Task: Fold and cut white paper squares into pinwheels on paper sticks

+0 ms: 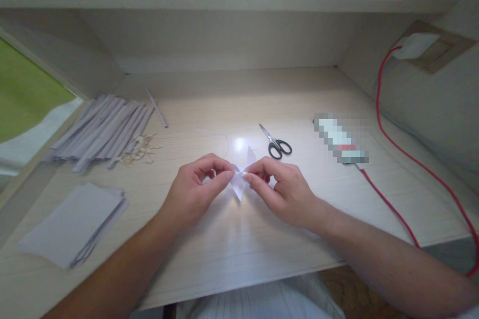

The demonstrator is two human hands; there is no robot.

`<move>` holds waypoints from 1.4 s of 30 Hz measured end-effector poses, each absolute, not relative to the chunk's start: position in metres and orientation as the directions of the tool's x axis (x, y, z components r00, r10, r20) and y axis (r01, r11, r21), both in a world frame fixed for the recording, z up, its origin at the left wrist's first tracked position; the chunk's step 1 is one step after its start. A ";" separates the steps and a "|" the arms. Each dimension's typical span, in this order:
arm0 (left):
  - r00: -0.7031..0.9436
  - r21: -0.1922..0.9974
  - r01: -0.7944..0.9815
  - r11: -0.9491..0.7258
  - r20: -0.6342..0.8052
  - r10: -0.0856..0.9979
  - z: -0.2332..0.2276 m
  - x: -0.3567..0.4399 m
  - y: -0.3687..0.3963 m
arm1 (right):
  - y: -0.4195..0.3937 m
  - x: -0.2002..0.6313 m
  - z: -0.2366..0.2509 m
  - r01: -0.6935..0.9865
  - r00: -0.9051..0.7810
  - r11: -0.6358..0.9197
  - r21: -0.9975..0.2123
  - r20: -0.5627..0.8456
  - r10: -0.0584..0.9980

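Between my two hands is a small white piece of paper (237, 190), gathered narrow at its middle with pointed ends flaring out above and below. Thumb and forefinger of my left hand (200, 187) pinch it from the left side. From the right, my right hand (282, 189) pinches at the same gathered middle, its fingertips close to the left ones. A thin pale string (211, 132) lies on the desk just beyond the left fingers. Black-handled scissors (276, 147) lie behind my right hand, blades pointing away to the left. The fingertips partly hide the paper's centre.
Rolled paper tubes (101, 129) are heaped at the left, with a tangle of pale strings (138, 150) beside them. One tube (157, 108) lies apart. A paper stack (75, 222) sits front left. A blurred-out phone (339, 138) with a red cable (389, 209) is at right, under a shelf (209, 1).
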State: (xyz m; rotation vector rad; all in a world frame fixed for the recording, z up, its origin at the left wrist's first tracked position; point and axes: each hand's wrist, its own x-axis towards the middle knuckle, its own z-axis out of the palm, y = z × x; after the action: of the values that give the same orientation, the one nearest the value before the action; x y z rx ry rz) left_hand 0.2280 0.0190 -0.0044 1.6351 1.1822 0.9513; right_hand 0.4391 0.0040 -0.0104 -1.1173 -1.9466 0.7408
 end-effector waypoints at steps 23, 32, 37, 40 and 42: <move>0.252 0.871 0.339 -0.356 0.281 0.926 -0.005 0.229 0.014 | 0.003 0.439 -0.009 0.394 -0.354 0.439 -0.808 0.307 0.883; 0.232 0.732 0.488 -0.475 0.416 0.879 0.000 0.227 0.013 | 0.004 0.439 -0.007 0.378 -0.391 0.449 -0.809 0.301 0.870; 0.270 0.656 0.541 -0.527 0.458 0.847 0.002 0.226 0.014 | 0.003 0.440 -0.006 0.389 -0.397 0.444 -0.807 0.288 0.871; 0.309 0.630 0.537 -0.562 0.472 0.825 0.001 0.225 0.014 | 0.003 0.439 -0.007 0.402 -0.398 0.436 -0.805 0.276 0.875; 0.327 0.615 0.537 -0.578 0.480 0.814 0.001 0.225 0.014 | 0.004 0.439 -0.008 0.414 -0.400 0.440 -0.797 0.274 0.874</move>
State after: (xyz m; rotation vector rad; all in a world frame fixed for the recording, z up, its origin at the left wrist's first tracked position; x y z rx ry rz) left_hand 0.2250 0.0138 0.0008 2.2532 1.2027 1.1197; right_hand 0.4395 0.0037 -0.0075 -1.0800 -1.9935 0.8403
